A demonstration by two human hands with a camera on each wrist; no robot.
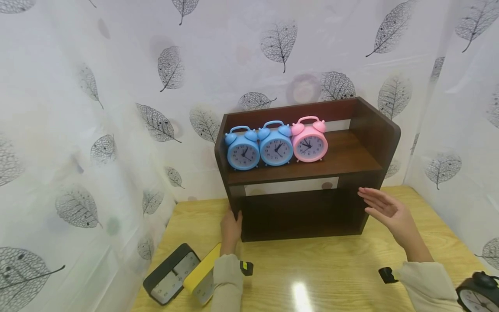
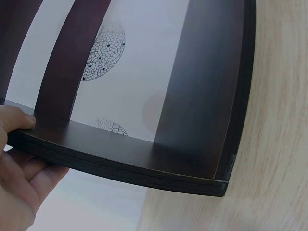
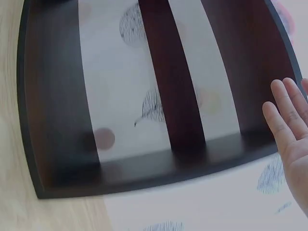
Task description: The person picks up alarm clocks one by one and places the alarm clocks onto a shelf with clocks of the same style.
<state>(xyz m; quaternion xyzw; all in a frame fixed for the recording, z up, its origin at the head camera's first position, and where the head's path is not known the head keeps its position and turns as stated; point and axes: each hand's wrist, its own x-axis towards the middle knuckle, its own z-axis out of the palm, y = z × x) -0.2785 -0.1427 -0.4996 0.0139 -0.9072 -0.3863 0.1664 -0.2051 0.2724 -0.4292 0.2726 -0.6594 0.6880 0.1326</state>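
The person's left grip [image 1: 231,227], a bare hand, pinches the left side panel [image 2: 106,154] of a dark wooden shelf [image 1: 348,154]. In the head view most of its fingers hide behind that panel; the left wrist view shows the thumb on the inner face and fingers on the outer one, the hand cut off by the picture's edge. The right grip [image 1: 393,216] is spread, fingers straight, beside the right side panel [image 1: 370,123]; whether the fingertips touch it I cannot tell. The right wrist view cuts that hand off at the border.

The shelf stands on the bench [image 1: 331,268]. On its upper board, two blue alarm clocks [image 1: 243,156] and a pink alarm clock [image 1: 309,148] stand in a row, close side by side, their backs out of sight. The lower compartment is dark and its inner corners are hard to make out. A yellow clock [image 1: 202,273] is partly covered by the left sleeve [image 1: 227,281], next to a black clock [image 1: 171,277]; a round dark clock [image 1: 481,294] is cut off at lower right.

Bare board runs from the pink alarm clock to the right side panel. The bench's near edge is out of frame; its surface spreads between the forearms, up to the shelf's front edge.
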